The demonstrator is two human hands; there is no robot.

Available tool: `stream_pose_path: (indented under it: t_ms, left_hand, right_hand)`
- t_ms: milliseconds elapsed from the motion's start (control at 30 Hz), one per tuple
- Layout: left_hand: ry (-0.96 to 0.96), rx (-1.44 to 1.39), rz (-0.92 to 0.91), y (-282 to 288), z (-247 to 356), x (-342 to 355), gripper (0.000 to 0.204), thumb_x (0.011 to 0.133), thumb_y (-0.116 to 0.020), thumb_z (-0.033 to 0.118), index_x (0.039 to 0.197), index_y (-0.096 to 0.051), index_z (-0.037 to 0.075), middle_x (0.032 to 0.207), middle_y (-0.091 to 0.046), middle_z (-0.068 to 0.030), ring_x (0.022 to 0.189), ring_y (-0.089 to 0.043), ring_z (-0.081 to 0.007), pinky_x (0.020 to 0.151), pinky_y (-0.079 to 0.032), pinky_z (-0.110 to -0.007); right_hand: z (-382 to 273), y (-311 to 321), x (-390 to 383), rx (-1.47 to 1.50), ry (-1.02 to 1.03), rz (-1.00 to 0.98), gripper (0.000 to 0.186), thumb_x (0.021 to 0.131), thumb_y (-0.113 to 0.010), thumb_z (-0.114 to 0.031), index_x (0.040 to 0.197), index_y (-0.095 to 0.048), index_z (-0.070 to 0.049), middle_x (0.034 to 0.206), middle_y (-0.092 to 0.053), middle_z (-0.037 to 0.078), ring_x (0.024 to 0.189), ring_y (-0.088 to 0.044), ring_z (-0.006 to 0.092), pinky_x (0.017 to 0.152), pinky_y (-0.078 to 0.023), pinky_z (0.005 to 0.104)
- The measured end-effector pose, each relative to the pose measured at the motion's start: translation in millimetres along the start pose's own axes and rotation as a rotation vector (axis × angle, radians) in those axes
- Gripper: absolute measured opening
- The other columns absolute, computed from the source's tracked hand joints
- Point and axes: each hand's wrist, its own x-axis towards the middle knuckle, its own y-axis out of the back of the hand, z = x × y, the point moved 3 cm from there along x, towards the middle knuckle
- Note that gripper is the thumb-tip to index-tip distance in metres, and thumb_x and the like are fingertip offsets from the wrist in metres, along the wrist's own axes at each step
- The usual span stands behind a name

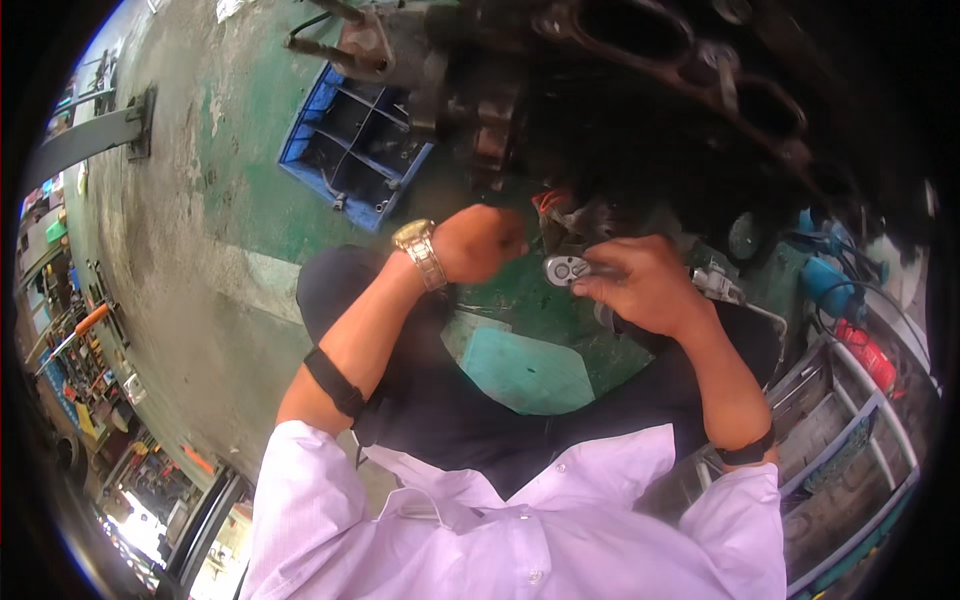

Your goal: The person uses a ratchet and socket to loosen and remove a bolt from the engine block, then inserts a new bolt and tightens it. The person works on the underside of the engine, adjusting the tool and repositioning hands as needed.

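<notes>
My right hand grips a metal ratchet wrench, its round silver head showing beside my thumb. To its left my left hand, wearing a gold wristwatch on its wrist, is curled closed near the wrench head; a small dark shape at its fingertips is too blurred to name. Above both hands hangs a dark metal engine assembly, its lower part in shadow. An orange-red item lies just beyond my hands.
A blue compartment tray lies on the green floor, upper left. A pale teal sheet lies between my knees. At right are blue tools with cables, a red object and a metal frame. A grey steel arm stands left.
</notes>
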Motion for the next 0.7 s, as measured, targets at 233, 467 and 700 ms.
stream_pose_path:
  t_ms: [233,467,700]
  left_hand:
    - [-0.127,0.168,0.130,-20,10,-2,0.032,0.086,-0.054,0.031,0.094,-0.062,0.001,0.089,-0.063,-0.0214,0.082,-0.060,-0.0422,0.072,-0.050,-0.042]
    - [-0.296,-0.013,0.234,-22,33,0,0.024,0.090,-0.055,0.015,0.104,-0.056,-0.005,0.088,-0.064,-0.0100,0.069,-0.063,-0.0161,0.062,-0.052,-0.028]
    - [-0.152,-0.475,0.275,-26,92,-7,0.032,0.072,-0.069,0.010,0.101,-0.061,0.002,0.085,-0.061,-0.0071,0.077,-0.062,-0.0183,0.071,-0.051,-0.030]
  right_hand:
    - [-5,-1,-46,-0.108,-0.090,0.046,0.027,0.071,-0.074,-0.021,0.089,-0.068,-0.002,0.079,-0.066,0.016,0.072,-0.065,0.0293,0.065,-0.049,0.0346]
    - [-14,13,-62,0.002,0.017,0.340,0.027,0.073,-0.074,-0.018,0.091,-0.068,0.001,0.078,-0.067,0.017,0.070,-0.066,0.0234,0.064,-0.049,0.0311]
    - [-6,16,-81,0.211,-0.006,0.451,0.031,0.075,-0.070,-0.029,0.090,-0.068,-0.002,0.081,-0.066,0.018,0.075,-0.065,0.0289,0.067,-0.049,0.0341]
